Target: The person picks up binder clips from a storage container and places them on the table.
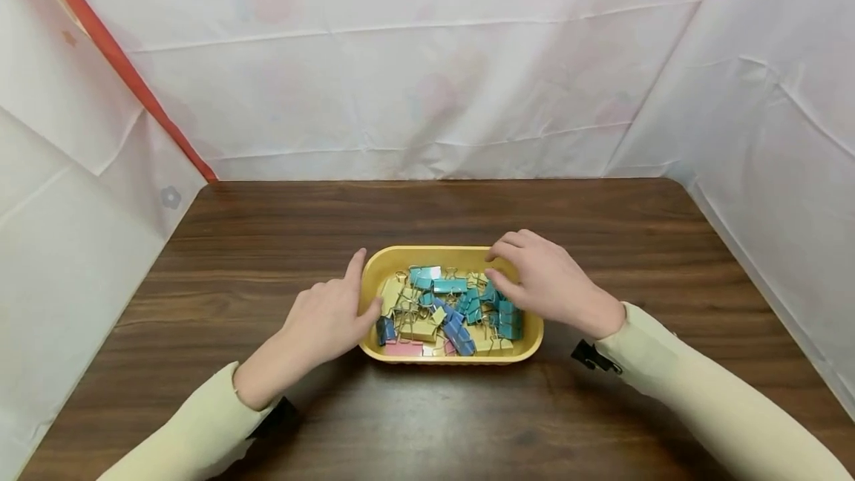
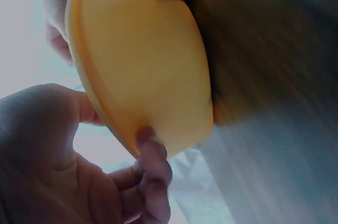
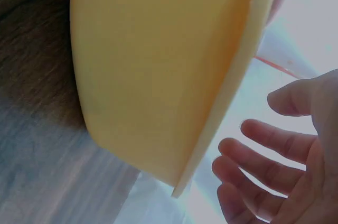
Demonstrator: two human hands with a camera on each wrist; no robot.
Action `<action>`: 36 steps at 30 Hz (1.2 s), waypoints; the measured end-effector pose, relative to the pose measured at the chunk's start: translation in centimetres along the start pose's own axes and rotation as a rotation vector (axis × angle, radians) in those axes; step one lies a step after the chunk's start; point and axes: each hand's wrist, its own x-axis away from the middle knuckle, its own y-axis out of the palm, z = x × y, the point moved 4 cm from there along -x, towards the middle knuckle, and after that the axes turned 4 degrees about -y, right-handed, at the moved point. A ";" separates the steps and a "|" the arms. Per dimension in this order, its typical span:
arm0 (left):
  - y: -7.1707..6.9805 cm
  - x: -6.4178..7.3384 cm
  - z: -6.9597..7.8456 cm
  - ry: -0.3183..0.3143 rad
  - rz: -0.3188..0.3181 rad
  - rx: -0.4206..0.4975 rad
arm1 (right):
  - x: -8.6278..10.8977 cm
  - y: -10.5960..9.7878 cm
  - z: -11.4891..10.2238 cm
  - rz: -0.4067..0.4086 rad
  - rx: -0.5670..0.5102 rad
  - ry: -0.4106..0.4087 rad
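A yellow plastic basin (image 1: 454, 359) holds a heap of binder clips (image 1: 449, 286) in teal, blue, pale yellow and pink. My left hand (image 1: 329, 318) grips the basin's left end, its thumb over the rim and its index finger along the outside. In the left wrist view, bent fingers (image 2: 154, 163) touch the outer wall. Over the right end of the basin hovers my right hand (image 1: 549, 277), fingers loosely bent and thumb apart, nothing between them. The right wrist view shows those fingers (image 3: 264, 163) spread above the rim, clear of the wall.
The basin stands on a dark brown wooden table (image 1: 280, 221). White patterned sheeting (image 1: 414, 65) hangs behind and at both sides, with a red strip (image 1: 127, 65) at the left. A black buckle (image 1: 597, 357) hangs below the right cuff.
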 end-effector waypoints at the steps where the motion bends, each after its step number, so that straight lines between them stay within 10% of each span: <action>1: 0.0 0.1 -0.1 -0.007 -0.015 0.017 | -0.2 0.0 -0.3 -0.006 0.007 -0.020; 22: 0.4 1.8 -1.4 -0.030 -0.063 0.192 | -8.0 2.3 -7.0 -0.302 0.021 -0.452; 36: 1.3 2.5 -1.9 -0.075 -0.099 0.316 | -10.9 6.1 -9.5 -0.455 0.010 -0.467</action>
